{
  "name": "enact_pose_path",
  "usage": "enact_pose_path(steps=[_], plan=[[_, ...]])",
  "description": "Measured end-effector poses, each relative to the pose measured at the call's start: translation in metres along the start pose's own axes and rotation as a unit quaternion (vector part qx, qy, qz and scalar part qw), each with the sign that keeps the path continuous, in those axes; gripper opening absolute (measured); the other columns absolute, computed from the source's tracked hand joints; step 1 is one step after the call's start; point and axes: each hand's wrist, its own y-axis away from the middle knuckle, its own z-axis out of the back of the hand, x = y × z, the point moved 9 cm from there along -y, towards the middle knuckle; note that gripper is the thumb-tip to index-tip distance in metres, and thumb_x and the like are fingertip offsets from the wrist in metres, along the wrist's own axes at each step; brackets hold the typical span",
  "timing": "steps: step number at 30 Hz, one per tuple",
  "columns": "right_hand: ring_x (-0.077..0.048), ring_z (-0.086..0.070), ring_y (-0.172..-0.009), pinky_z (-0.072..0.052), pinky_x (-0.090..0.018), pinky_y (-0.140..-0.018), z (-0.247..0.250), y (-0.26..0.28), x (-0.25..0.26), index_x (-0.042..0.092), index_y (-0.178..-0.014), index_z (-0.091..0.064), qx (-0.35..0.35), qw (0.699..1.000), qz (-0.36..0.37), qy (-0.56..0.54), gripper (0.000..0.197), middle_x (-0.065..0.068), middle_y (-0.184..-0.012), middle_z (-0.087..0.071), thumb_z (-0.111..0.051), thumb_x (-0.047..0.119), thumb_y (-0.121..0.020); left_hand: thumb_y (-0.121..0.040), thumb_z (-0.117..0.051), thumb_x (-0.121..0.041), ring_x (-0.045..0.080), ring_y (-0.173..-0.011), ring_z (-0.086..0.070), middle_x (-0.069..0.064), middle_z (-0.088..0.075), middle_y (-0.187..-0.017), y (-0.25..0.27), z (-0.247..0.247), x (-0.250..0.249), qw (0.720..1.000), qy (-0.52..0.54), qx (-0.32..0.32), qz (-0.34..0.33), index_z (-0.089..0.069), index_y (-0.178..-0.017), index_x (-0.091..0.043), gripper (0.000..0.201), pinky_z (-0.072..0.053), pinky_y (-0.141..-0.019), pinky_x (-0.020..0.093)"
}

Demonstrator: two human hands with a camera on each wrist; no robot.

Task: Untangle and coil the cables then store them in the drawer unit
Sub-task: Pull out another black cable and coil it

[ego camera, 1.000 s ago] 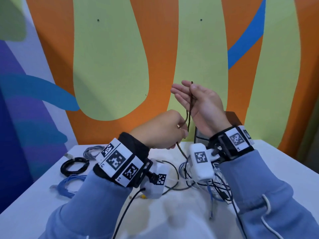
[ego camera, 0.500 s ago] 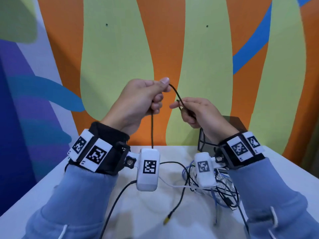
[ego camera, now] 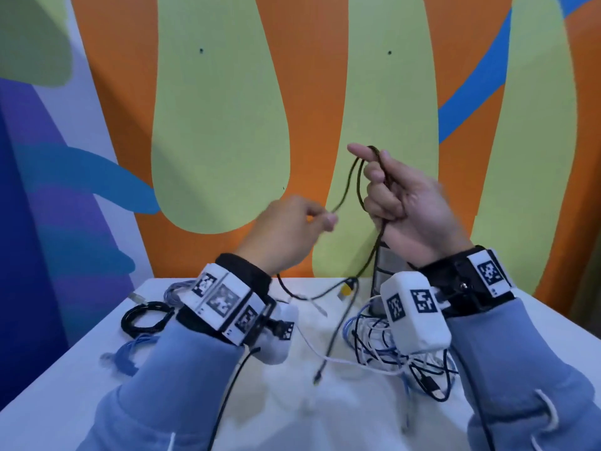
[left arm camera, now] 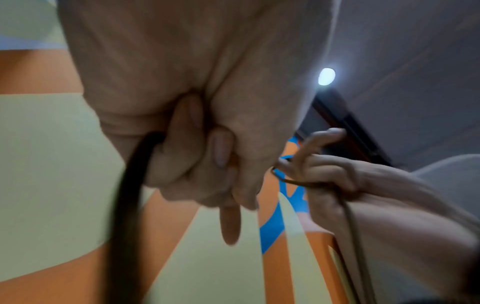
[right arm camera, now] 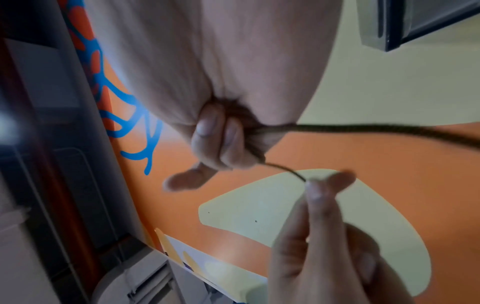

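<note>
My right hand (ego camera: 409,206) grips the thin dark braided cable (ego camera: 353,177), looped over its fingers above the white table (ego camera: 81,379). My left hand (ego camera: 286,229), lower and beside it, pinches one strand.

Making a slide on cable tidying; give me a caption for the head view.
Right hand holds loops of dark cable; left hand pinches its free run above the white table.

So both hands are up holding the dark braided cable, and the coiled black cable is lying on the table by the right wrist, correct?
Not quite. In the head view the coiled black cable lies by the left wrist. Both the left hand and right hand do hold the dark braided cable.
</note>
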Motion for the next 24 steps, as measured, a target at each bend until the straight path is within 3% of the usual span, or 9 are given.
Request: enact_pose_path(steps=[3,6,8,9,12,15,18,21,24], plan=[[-0.009,-0.057,-0.054,-0.048,-0.016,-0.054,0.013,-0.003,-0.002,-0.008,-0.144,-0.044,-0.082,0.994,0.042,0.06,0.038,-0.004,-0.082,-0.074,-0.037,0.013,-0.114,-0.107,-0.058,-0.042,0.008,-0.054,-0.051,-0.004,-0.057,-0.058,0.011,-0.027,-0.038,0.992,-0.084,0.069,-0.057,-0.075,-0.098,-0.023,0.027,-0.033,-0.052,0.031],[-0.017,-0.074,-0.071,-0.058,-0.02,-0.066,0.014,-0.003,-0.005,0.003,-0.143,-0.041,-0.102,0.977,0.063,0.175,0.03,-0.009,-0.082,-0.077,-0.034,0.012,-0.115,-0.106,-0.061,-0.038,0.019,-0.065,-0.059,0.001,-0.068,-0.073,0.018,-0.027,-0.058,0.984,-0.123,0.078,-0.1,-0.068,-0.08,-0.012,0.037,-0.041,-0.059,0.039],[-0.01,-0.067,-0.06,-0.053,-0.019,-0.058,0.017,-0.002,-0.008,0.007,-0.146,-0.043,-0.117,0.953,0.051,0.275,0.033,0.0,-0.072,-0.073,-0.035,0.013,-0.115,-0.103,-0.066,-0.034,0.007,-0.064,-0.06,-0.011,-0.077,-0.085,0.018,-0.012,-0.06,0.989,-0.081,0.066,-0.109,-0.07,-0.074,-0.015,0.035,-0.042,-0.061,0.033],[-0.009,-0.062,-0.053,-0.049,-0.019,-0.053,0.019,-0.003,-0.011,0.006,-0.146,-0.045,-0.115,0.941,0.037,0.316,0.034,0.002,-0.065,-0.069,-0.036,0.013,-0.114,-0.102,-0.068,-0.034,0.004,-0.057,-0.055,-0.014,-0.075,-0.082,0.017,-0.002,-0.058,0.991,-0.059,0.051,-0.107,-0.073,-0.075,-0.017,0.033,-0.038,-0.057,0.027],[-0.013,-0.045,-0.041,-0.034,-0.022,-0.041,0.017,-0.002,-0.026,0.001,-0.135,-0.056,-0.072,0.931,-0.036,0.355,0.03,-0.004,-0.054,-0.056,-0.039,0.013,-0.113,-0.1,-0.072,-0.037,0.008,-0.049,-0.048,-0.008,-0.06,-0.054,0.012,0.024,-0.045,0.994,0.036,0.024,-0.096,-0.079,-0.078,-0.018,0.03,-0.035,-0.053,0.032],[-0.013,-0.031,-0.046,-0.022,-0.02,-0.041,0.009,0.001,-0.031,-0.004,-0.115,-0.066,-0.019,0.921,-0.09,0.379,0.029,-0.005,-0.055,-0.045,-0.045,0.015,-0.111,-0.095,-0.078,-0.038,0.007,-0.046,-0.036,-0.01,-0.045,-0.051,0.009,0.036,-0.024,0.983,0.172,0.013,-0.059,-0.077,-0.081,-0.006,0.035,-0.029,-0.048,0.023],[-0.013,-0.023,-0.048,-0.018,-0.022,-0.043,-0.001,0.007,-0.026,-0.008,-0.112,-0.067,0.037,0.911,-0.113,0.395,0.034,-0.001,-0.053,-0.036,-0.044,0.017,-0.11,-0.085,-0.084,-0.046,0.016,-0.049,-0.027,0.002,-0.035,-0.058,0.004,0.039,-0.001,0.969,0.247,-0.005,-0.022,-0.072,-0.078,-0.002,0.046,-0.022,-0.049,0.028],[-0.014,-0.017,-0.05,-0.013,-0.026,-0.045,-0.007,0.016,-0.026,0.001,-0.092,-0.067,0.09,0.909,-0.154,0.376,0.037,-0.002,-0.054,-0.028,-0.04,0.02,-0.109,-0.078,-0.088,-0.045,0.018,-0.049,-0.023,0.0,-0.03,-0.056,0.0,0.042,0.017,0.953,0.301,-0.029,0.008,-0.069,-0.08,-0.005,0.044,-0.02,-0.049,0.028],[-0.012,-0.011,-0.047,-0.006,-0.028,-0.046,-0.013,0.021,-0.032,0.012,-0.083,-0.057,0.127,0.938,-0.189,0.262,0.031,0.003,-0.053,-0.024,-0.04,0.025,-0.105,-0.072,-0.089,-0.05,0.018,-0.05,-0.022,-0.002,-0.031,-0.057,-0.002,0.039,0.025,0.944,0.327,-0.049,0.017,-0.069,-0.088,-0.002,0.054,-0.02,-0.048,0.027]])
